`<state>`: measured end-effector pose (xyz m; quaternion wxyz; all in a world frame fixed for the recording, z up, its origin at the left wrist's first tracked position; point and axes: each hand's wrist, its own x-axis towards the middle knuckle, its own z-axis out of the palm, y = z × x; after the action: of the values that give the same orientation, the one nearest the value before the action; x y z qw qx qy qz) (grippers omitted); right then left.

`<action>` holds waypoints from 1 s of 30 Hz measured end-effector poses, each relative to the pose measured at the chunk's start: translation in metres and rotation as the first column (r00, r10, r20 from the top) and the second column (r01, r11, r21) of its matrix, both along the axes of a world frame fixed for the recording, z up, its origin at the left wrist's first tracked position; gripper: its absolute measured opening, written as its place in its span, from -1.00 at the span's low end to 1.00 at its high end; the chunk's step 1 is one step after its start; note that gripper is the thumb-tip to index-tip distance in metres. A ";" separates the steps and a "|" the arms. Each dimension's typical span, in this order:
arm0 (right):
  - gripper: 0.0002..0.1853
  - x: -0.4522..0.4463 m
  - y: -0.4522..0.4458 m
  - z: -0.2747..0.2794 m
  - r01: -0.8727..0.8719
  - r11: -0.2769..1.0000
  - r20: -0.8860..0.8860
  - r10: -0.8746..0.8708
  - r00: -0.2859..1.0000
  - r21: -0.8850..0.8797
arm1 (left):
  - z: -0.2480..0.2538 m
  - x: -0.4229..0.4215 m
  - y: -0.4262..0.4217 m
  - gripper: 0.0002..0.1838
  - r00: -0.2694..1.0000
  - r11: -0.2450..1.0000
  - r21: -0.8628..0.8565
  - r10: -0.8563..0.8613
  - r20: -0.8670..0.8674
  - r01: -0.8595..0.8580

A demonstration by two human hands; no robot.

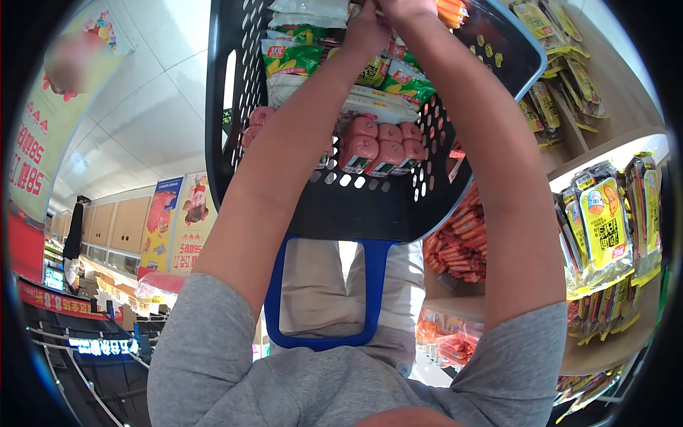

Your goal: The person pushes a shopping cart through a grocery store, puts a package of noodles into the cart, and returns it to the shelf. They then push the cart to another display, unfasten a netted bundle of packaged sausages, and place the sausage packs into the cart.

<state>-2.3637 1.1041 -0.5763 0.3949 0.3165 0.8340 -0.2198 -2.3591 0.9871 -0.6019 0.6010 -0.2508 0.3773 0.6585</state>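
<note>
My left hand (366, 30) and my right hand (408, 8) are close together at the top edge, over the far part of a black perforated basket (313, 206). Their fingers are mostly cut off by the frame or hidden, so what they hold cannot be made out. Green and yellow bags (293, 58), white packs (380, 104) and clear-wrapped pink sausages (390, 146) fill the basket. Orange sticks (451, 11) lie beside my right hand. A blue handle (375, 292) hangs at the basket's near side, in front of my legs.
On the right, shelves (619, 139) carry yellow packets (603, 220); red-wrapped sticks (462, 238) are heaped beside the basket. Banners (192, 228) and wall cabinets (107, 226) stand at the left. A person in dark clothing (74, 231) is farther off at the left.
</note>
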 end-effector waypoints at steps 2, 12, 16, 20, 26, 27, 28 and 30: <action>-0.52 0.006 0.003 0.002 -0.140 0.990 -0.032 0.141 0.990 0.030 | 0.052 -0.024 0.005 -0.46 0.882 0.915 -0.126 -0.403 -0.242 0.383; -0.44 0.068 0.002 0.042 -0.229 0.930 -0.481 0.346 0.806 0.286 | 0.127 -0.042 0.009 -0.36 -0.440 0.332 -0.821 -0.718 -0.539 0.464; -0.40 0.082 -0.013 0.056 -0.201 0.866 -0.458 0.423 0.782 0.457 | 0.086 -0.068 -0.003 -0.39 -0.647 0.345 -0.903 -0.633 -0.425 0.255; -0.32 0.073 -0.023 0.047 -0.337 0.899 -0.168 0.391 0.905 0.281 | 0.077 -0.083 -0.013 -0.34 -0.702 0.116 -0.962 -0.663 -0.260 0.247; -0.41 0.048 -0.029 -0.002 -0.331 0.917 0.049 0.328 0.943 0.222 | 0.088 -0.084 0.005 -0.23 -0.705 -0.049 -0.958 -0.688 -0.172 0.281; -0.41 0.044 -0.029 0.002 -0.348 0.911 0.086 0.338 0.937 0.219 | 0.088 -0.082 0.005 -0.21 -0.696 -0.063 -0.956 -0.699 -0.163 0.287; -0.41 0.041 -0.031 0.005 -0.368 0.905 0.123 0.348 0.929 0.214 | 0.089 -0.081 0.006 -0.20 -0.695 -0.086 -0.951 -0.702 -0.154 0.298; -0.41 0.044 -0.040 -0.024 -0.392 0.868 0.143 0.365 0.920 0.306 | 0.089 -0.085 0.010 -0.18 -0.695 -0.125 -0.942 -0.706 -0.136 0.312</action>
<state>-2.3197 1.0637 -0.6000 0.4051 0.2166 0.8881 0.0169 -2.4437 0.9970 -0.5128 0.4340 0.4521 0.7677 -0.1339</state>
